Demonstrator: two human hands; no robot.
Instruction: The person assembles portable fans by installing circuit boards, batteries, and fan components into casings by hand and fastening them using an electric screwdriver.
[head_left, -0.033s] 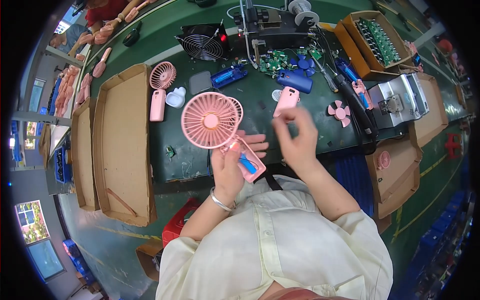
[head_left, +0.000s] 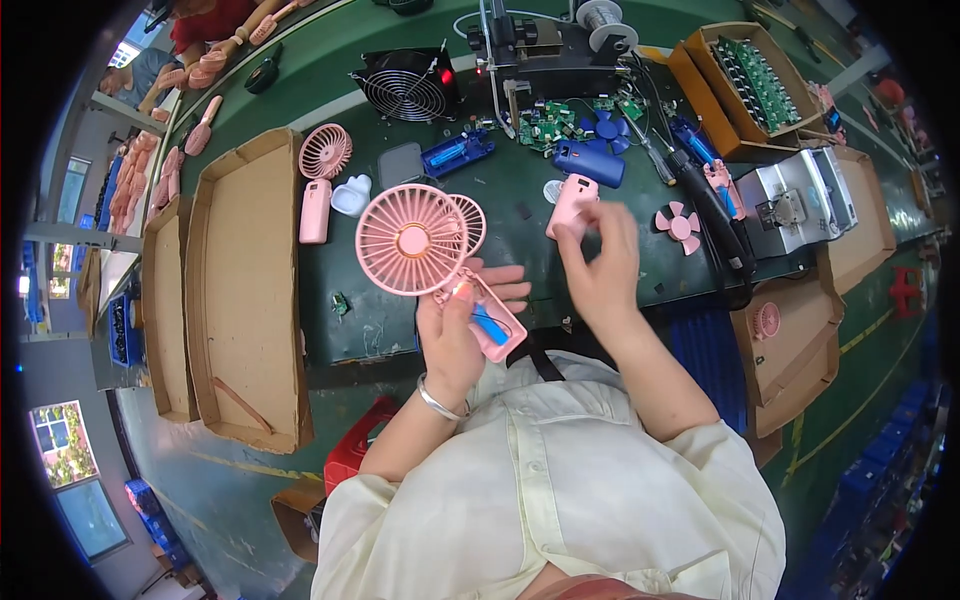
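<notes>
My left hand (head_left: 452, 335) is closed around a pink handheld fan (head_left: 412, 240), its thumb pressing near the neck. The fan's handle is uncovered, and a blue battery (head_left: 489, 325) with a dark wire shows inside the pink shell. Another round pink grille (head_left: 470, 226) shows partly behind the fan's head. My right hand (head_left: 607, 262) has its thumb and fingers at the lower part of a pink handle cover (head_left: 574, 198), which lies on the green bench beside a blue casing (head_left: 590, 163). The fingers appear to grip the cover's edges; their contact is partly hidden.
Cardboard trays (head_left: 245, 290) stand left, near another pink fan (head_left: 316, 210) and a white cloud-shaped piece (head_left: 351, 195). Behind are a black cooling fan (head_left: 408, 85) and green circuit boards (head_left: 555, 122). A pink fan blade (head_left: 678, 227) and a metal fixture (head_left: 800, 205) lie right.
My right hand has moved slightly up and right onto the pink cover, its fingers spreading around it. The fan in my left hand has shifted a little to the left.
</notes>
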